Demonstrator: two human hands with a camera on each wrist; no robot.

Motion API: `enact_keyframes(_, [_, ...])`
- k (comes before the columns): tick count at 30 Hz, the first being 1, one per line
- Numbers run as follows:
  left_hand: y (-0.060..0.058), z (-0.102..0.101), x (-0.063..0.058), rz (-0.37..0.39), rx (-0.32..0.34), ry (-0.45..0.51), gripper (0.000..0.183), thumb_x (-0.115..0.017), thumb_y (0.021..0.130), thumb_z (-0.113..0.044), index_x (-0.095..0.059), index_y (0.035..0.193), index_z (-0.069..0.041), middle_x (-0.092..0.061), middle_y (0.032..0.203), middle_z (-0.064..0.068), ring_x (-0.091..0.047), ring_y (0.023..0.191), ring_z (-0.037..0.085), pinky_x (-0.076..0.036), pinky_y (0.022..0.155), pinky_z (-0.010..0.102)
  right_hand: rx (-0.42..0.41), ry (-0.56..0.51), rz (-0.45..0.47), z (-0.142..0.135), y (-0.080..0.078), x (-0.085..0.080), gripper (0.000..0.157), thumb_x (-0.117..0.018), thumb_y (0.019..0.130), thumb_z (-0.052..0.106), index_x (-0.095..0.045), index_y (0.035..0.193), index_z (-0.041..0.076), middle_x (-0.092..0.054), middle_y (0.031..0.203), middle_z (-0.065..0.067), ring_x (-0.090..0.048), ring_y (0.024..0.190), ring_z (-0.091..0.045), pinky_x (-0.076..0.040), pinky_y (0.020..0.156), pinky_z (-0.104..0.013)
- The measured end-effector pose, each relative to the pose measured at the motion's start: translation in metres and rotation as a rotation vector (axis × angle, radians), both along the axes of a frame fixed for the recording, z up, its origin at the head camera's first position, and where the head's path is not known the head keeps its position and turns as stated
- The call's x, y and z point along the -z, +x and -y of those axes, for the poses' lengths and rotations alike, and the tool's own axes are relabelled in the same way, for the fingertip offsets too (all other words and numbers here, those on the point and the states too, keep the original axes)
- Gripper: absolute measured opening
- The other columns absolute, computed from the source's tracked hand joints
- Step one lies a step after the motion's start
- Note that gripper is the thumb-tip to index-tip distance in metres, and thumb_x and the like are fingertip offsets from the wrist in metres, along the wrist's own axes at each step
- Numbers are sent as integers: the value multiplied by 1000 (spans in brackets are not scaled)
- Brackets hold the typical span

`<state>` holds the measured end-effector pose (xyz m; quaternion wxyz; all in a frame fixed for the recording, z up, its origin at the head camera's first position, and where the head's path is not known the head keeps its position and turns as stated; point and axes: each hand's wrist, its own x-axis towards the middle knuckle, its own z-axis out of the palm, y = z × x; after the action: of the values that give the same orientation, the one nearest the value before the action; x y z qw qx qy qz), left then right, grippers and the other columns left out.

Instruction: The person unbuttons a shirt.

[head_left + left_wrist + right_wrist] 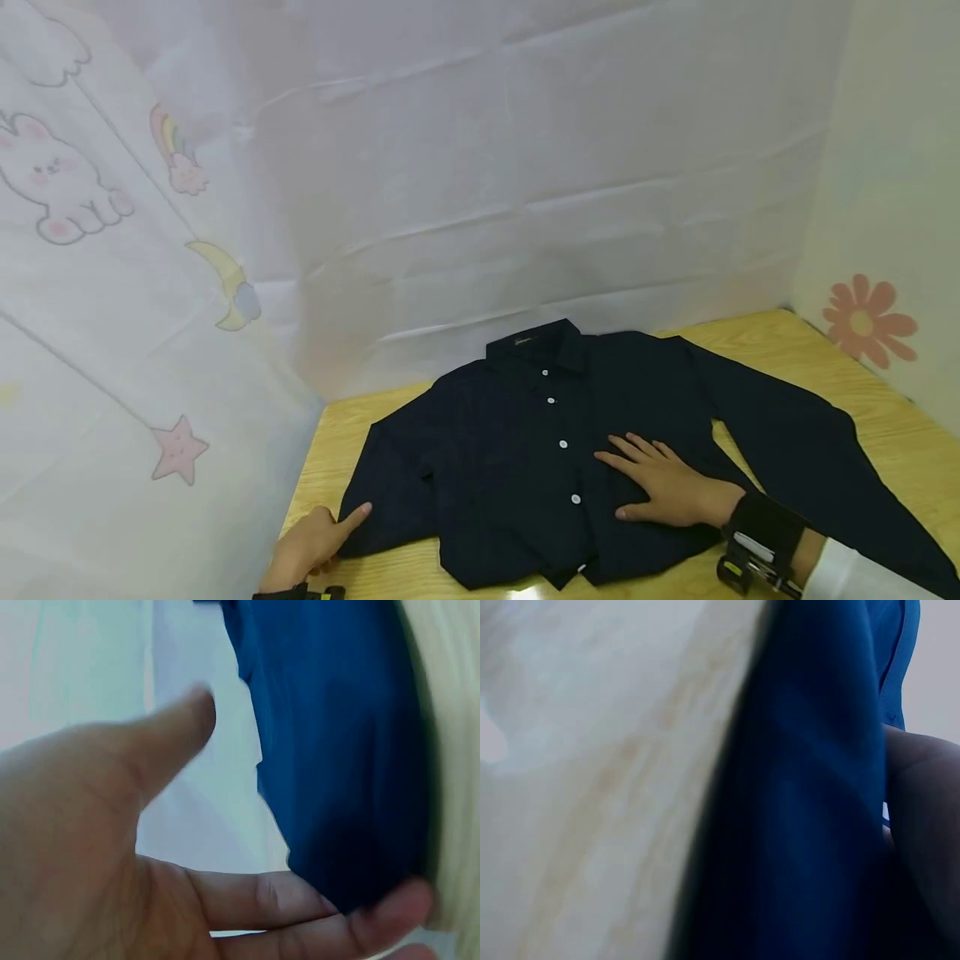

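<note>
Dark shirt (498, 467) spread on tabletop (787, 342); neither grip closed

Left hand (311, 537): at the near left of the scene, against the outer end of the left sleeve (397, 483). Grip spread; in the left wrist view the thumb (176, 731) stands well apart from the fingers (255, 900), with a wide gap between. Fingers meet the edge of the cloth; how far they run beneath it, cannot tell. No pinch by thumb and fingers seen.

Right hand (667, 483): palm down on the shirt front, right of the button row (563, 444). Grip flat, fingers fanned apart, thumb out toward the near side. Rests on the fabric; no cloth gathered between fingers. The right wrist view shows mostly blue cloth and part of the hand, so it adds little.

Shirt: front up, collar (573, 350) at the far side beside the pale backdrop (525, 208), hem at the near side. White buttons run down the middle. Left sleeve angles toward the near left; right sleeve (810, 450) extends to the near right, with a strip of tabletop showing between it and the body.
</note>
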<state>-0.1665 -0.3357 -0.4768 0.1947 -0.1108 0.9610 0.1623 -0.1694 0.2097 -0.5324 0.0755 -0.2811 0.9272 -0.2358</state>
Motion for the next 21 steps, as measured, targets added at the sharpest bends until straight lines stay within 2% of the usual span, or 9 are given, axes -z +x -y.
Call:
enact_keyframes(2, [3, 4, 8, 43, 1, 102, 80, -61, 86, -77, -67, 66, 0, -61, 56, 9, -52, 46, 16, -47, 47, 29, -3, 2, 8, 0, 0, -2, 85, -69, 89, 62, -43, 157, 18, -35, 162, -28, -29, 145, -62, -23, 105, -84])
enact_keyframes(4, [1, 12, 15, 52, 81, 218, 78, -69, 89, -65, -70, 89, 13, -66, 67, 16, -62, 55, 21, -53, 52, 32, -7, -5, 14, 1, 0, -2, 85, -69, 90, 61, -43, 157, 17, -35, 161, -29, -29, 144, -63, -23, 105, -84])
enact_keyframes(7, [-5, 20, 27, -16, 198, 431, 84, -82, 87, -43, -54, 128, 25, -71, 101, 27, -72, 82, 30, -61, 67, 39, -1, -4, 16, -1, 0, -2, 85, -69, 89, 62, -43, 157, 18, -35, 162, -29, -29, 145, -62, -22, 105, -84])
enact_keyframes(8, [-9, 24, 32, -38, 278, 488, 88, -81, 90, -36, -42, 141, 24, -66, 116, 31, -71, 92, 32, -61, 72, 40, 1, -3, 20, -2, 0, -1, 85, -69, 89, 63, -42, 158, 20, -35, 162, -28, -29, 146, -62, -22, 106, -83])
enact_keyframes(10, [-11, 21, 35, -103, 343, 549, 96, -82, 90, -29, -27, 154, 17, -51, 140, 37, -64, 115, 41, -59, 87, 48, -4, -14, 13, -3, -1, 1, 85, -68, 89, 63, -42, 158, 20, -35, 161, -29, -29, 144, -63, -22, 104, -84])
enact_keyframes(14, [-7, 1, 32, -217, 408, 606, 101, -79, 93, -18, -10, 163, 5, -35, 154, 41, -56, 128, 50, -53, 98, 54, -18, -26, 0, -5, -2, 8, 84, -67, 89, 65, -41, 158, 23, -37, 160, -29, -30, 143, -63, -22, 103, -85])
enact_keyframes(15, [-5, -8, 28, -230, 376, 628, 104, -78, 93, -17, -5, 163, 6, -38, 153, 41, -57, 130, 47, -53, 101, 52, -20, -31, -9, -5, -3, 10, 84, -66, 89, 66, -41, 158, 24, -37, 160, -29, -31, 142, -63, -22, 103, -84])
enact_keyframes(19, [-5, -24, 14, -276, 252, 799, 97, -65, 103, -12, 9, 162, 5, -65, 130, 31, -72, 110, 12, -57, 89, 26, -12, -34, -26, -5, -4, 16, 85, -65, 88, 68, -41, 158, 26, -38, 160, -26, -31, 143, -61, -23, 104, -83])
enact_keyframes(21, [-6, -26, 1, -367, 136, 915, 88, -60, 106, -12, 5, 164, 2, -75, 94, 15, -70, 85, -2, -56, 72, 18, -10, -32, -28, -4, -4, 15, 85, -66, 88, 68, -42, 158, 26, -38, 160, -26, -31, 143, -61, -23, 104, -83])
